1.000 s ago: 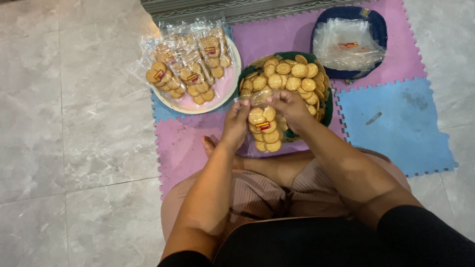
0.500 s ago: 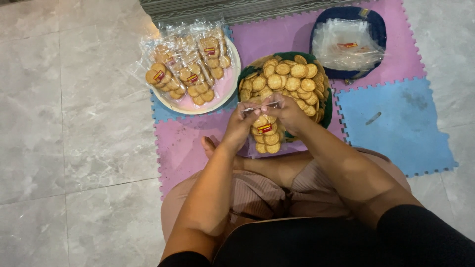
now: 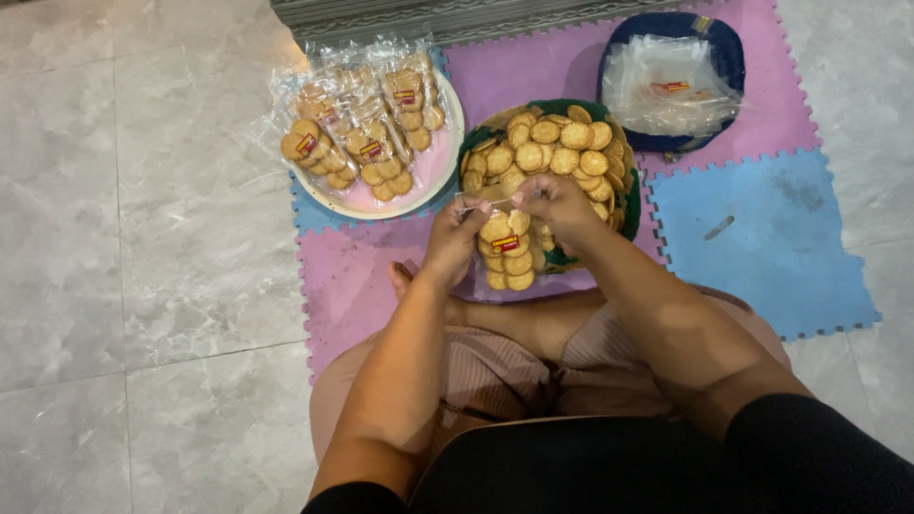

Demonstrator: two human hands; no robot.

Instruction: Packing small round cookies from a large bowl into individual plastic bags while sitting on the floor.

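Note:
My left hand (image 3: 455, 233) and my right hand (image 3: 560, 205) each pinch a top corner of a clear plastic bag of round biscuits (image 3: 506, 251), holding its mouth stretched between them. The bag hangs upright over the near edge of a green tray (image 3: 630, 211) heaped with loose round biscuits (image 3: 552, 143). A small red and yellow label shows inside the bag.
A pink plate (image 3: 433, 176) at the left carries several filled biscuit bags (image 3: 357, 133). A dark blue tray (image 3: 728, 57) at the back right holds empty clear bags (image 3: 666, 90). Pink and blue foam mats (image 3: 762, 238) lie on grey floor tiles. My legs are folded below.
The hands have drawn slightly apart along the bag's top, pulling its mouth taut. The bag stays over the green tray's near edge.

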